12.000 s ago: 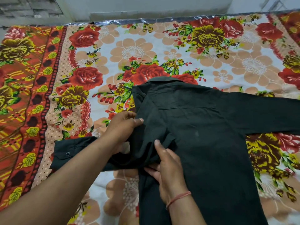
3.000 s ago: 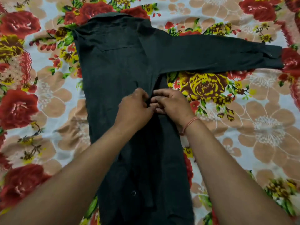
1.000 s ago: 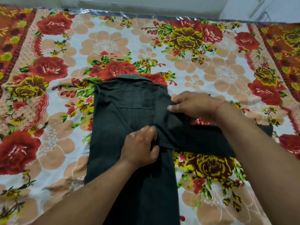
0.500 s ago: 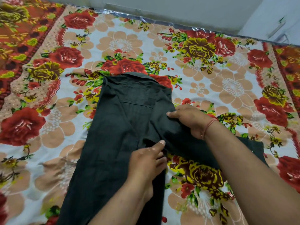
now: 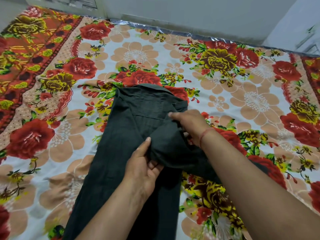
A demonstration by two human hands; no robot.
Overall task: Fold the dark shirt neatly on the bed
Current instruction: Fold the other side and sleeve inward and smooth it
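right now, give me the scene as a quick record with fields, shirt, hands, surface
shirt: dark shirt lying lengthwise on the bed, collar at the far end
sleeve: right sleeve bunched and partly drawn over the body, not yet flat
left hand: left hand pinching the sleeve fabric
right hand: right hand pressing on the shirt near the shoulder; red thread on the wrist
surface: floral bedsheet
fold state: unfinished

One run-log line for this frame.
shirt flat on bedsheet | left hand grips sleeve fold | right hand on shoulder
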